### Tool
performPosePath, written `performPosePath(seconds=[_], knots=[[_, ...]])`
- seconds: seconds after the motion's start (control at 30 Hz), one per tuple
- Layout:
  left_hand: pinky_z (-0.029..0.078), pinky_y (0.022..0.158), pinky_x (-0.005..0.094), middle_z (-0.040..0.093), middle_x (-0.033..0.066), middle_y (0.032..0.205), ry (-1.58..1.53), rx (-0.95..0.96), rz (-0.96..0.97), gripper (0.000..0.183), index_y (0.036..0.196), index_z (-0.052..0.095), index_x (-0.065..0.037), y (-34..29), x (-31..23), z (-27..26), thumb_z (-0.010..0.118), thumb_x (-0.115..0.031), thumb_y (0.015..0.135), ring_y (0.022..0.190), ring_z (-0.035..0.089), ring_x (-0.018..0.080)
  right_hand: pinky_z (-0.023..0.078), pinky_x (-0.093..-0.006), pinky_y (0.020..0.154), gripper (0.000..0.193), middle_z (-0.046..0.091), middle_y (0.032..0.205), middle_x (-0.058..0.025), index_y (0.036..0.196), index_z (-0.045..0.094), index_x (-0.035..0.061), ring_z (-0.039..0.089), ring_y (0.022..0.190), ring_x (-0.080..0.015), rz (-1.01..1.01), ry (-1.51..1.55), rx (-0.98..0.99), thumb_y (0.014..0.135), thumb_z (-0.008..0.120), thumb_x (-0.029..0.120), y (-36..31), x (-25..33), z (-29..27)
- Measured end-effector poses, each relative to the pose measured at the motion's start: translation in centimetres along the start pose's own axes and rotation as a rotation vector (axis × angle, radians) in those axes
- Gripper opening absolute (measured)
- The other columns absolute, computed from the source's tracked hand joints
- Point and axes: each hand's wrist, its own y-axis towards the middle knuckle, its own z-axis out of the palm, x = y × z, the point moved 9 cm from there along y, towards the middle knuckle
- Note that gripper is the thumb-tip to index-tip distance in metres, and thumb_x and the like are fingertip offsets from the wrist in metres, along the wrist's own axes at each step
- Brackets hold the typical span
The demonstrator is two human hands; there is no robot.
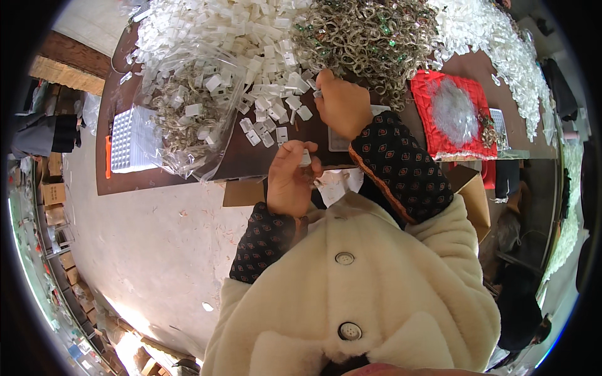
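Observation:
My left hand (pixel 290 179) is closed with a small white plastic case (pixel 305 158) between its fingertips, just off the table's near edge. Ahead and to the right, my right hand (pixel 343 105) has its fingers bent together beside the loose cases. A pale bit shows at those fingertips, too small to make out. Near both hands lie scattered white cases (pixel 273 110), spilling from a large heap of white plastic pieces (pixel 210 28). Beyond my right hand rises a heap of brownish translucent rings (pixel 367 37) with green specks. A grey-white tray (pixel 339 139) is partly hidden under my right forearm.
A clear plastic bag (pixel 191 119) with rings and cases lies left, by a white gridded tray (pixel 133 139). At right is a red quilted cloth (pixel 426 94) bearing clear plastic film (pixel 453 113). An open cardboard box (pixel 471 194) stands below. Another person's sleeve (pixel 37 135) shows far left.

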Motion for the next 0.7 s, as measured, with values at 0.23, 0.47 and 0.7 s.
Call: performPosePath(seconds=[0.23, 0.47, 0.7], knots=[[0.047, 0.067, 0.0287, 0.062, 0.0042, 0.106, 0.136, 0.015, 0.055, 0.027, 0.122, 0.059, -0.003, 1.3, -0.5, 0.4, 0.059, -0.018, 0.099, 0.078, 0.058, 0.0151, 0.051, -0.0324, 0.062, 0.022, 0.069, 0.083, -0.0096, 0.102, 0.057, 0.0041, 0.066, 0.069, -0.0181, -0.008, 0.593, 0.045, 0.086, 0.069, 0.012, -3.3, 0.8, -4.2], [0.048, 0.065, 0.0301, 0.067, 0.0066, 0.094, 0.175, 0.011, -0.043, 0.027, 0.12, 0.061, 0.0, 1.0, 1.3, 0.9, 0.063, -0.014, 0.097, 0.076, 0.061, 0.0142, 0.051, -0.0293, 0.064, 0.014, 0.069, 0.086, -0.0079, 0.101, 0.062, 0.0036, 0.066, 0.072, -0.0138, -0.035, 0.752, 0.167, 0.088, 0.066, 0.005, -7.5, 1.2, -5.1], [0.046, 0.063, 0.0275, 0.065, 0.0079, 0.103, 0.154, 0.021, -0.027, 0.03, 0.12, 0.06, -0.001, 0.9, 1.1, 1.0, 0.061, -0.022, 0.099, 0.073, 0.057, 0.0128, 0.054, -0.0374, 0.07, 0.019, 0.067, 0.099, -0.0124, 0.104, 0.067, 0.0069, 0.066, 0.084, -0.0346, -0.111, 0.108, -0.04, 0.086, 0.064, 0.001, -1.6, -5.9, -5.7]])
